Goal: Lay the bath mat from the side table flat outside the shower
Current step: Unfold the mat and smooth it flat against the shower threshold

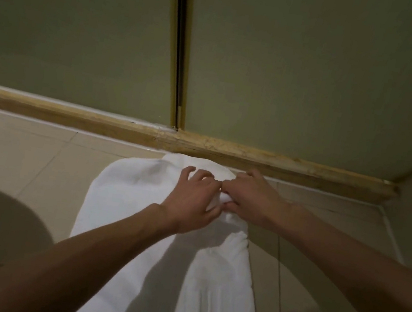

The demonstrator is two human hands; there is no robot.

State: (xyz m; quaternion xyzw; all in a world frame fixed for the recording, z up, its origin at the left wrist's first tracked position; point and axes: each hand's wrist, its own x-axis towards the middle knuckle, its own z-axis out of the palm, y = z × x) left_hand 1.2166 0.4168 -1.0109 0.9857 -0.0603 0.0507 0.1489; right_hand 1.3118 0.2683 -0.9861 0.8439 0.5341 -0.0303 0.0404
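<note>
The grip of the right hand [253, 198] is closed on a small bump of cloth, with the fingers curled round it. The grip of the left hand [192, 202] meets it there. Its fingers are bent and spread, and its thumb looks to pinch the same bump.

That bump is in the white bath mat [125, 197]. The mat lies on the tile floor [24, 154], and its far end touches the wooden strip [71, 111] under the shower door [293, 75]. The left side of the mat looks smooth. The right side is bunched up just below the hands.

Both hands hold one spot in the middle. A pull from there may only move the bump and leave the mat wrinkled. A hard tug toward the person could drag the far end away from the shower. A push forward could fold it up against the strip. A lump left in the mat could trip a foot.
</note>
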